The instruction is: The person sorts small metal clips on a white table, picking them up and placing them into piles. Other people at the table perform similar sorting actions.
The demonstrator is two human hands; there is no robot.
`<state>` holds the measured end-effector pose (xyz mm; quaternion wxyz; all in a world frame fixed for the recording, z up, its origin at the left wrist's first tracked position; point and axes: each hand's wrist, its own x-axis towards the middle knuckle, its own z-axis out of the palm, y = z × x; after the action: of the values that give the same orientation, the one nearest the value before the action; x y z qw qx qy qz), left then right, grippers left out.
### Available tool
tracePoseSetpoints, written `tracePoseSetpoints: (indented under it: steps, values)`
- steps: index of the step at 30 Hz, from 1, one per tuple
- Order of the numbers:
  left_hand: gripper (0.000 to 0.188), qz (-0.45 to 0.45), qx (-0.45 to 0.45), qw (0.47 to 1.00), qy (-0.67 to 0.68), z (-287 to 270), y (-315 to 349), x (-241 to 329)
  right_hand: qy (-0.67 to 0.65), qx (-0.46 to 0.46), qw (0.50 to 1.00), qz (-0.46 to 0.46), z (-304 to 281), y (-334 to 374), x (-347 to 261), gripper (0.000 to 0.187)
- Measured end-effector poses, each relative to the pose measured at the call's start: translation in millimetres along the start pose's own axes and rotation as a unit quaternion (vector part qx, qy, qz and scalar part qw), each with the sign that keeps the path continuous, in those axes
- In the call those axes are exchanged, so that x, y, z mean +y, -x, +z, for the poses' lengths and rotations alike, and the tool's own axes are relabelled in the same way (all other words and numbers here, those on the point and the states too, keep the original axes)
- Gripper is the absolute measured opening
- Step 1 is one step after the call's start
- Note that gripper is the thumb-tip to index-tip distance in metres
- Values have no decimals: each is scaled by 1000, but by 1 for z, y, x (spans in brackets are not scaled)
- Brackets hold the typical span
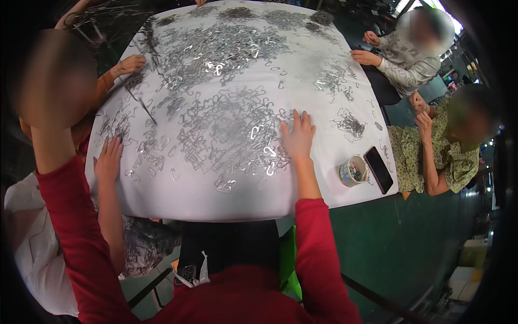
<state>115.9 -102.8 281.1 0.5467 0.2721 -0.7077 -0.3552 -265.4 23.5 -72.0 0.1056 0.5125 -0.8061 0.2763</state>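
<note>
My right hand (298, 137) lies palm down on the white-covered table (162, 197), its fingers spread apart. It touches the right edge of a loose pile of small silver hook-shaped metal clips (229, 127). Nothing shows in its grip. My left forearm (49, 151), in a red sleeve, is raised at the far left. A blurred patch covers its upper end, so the fingers of my left hand cannot be seen. Thin dark strands (141, 102) hang across the view near there, over the table's left side.
A larger clip heap (216, 54) covers the far table. A small clip pile (349, 125), a patterned cup (353, 170) and a black phone (379, 170) lie to the right. A co-worker's hand (109, 156) rests at the left edge. Two people sit along the right side.
</note>
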Motion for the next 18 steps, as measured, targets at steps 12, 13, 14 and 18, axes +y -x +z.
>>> tracePoseSetpoints:
  steps: [12,13,14,18]
  values:
    - [27,-155,-157,959,179,252,13,-37,-191,-135,966,-112,11,11,-78,62]
    - [26,-168,-183,944,218,269,22,-45,-196,-125,965,-118,2,17,-78,61]
    - [25,-196,-181,946,183,288,31,-55,-195,-132,964,-121,-7,24,-77,59]
    - [27,-242,-190,946,100,359,68,-103,-235,-112,958,-123,-37,57,-71,52]
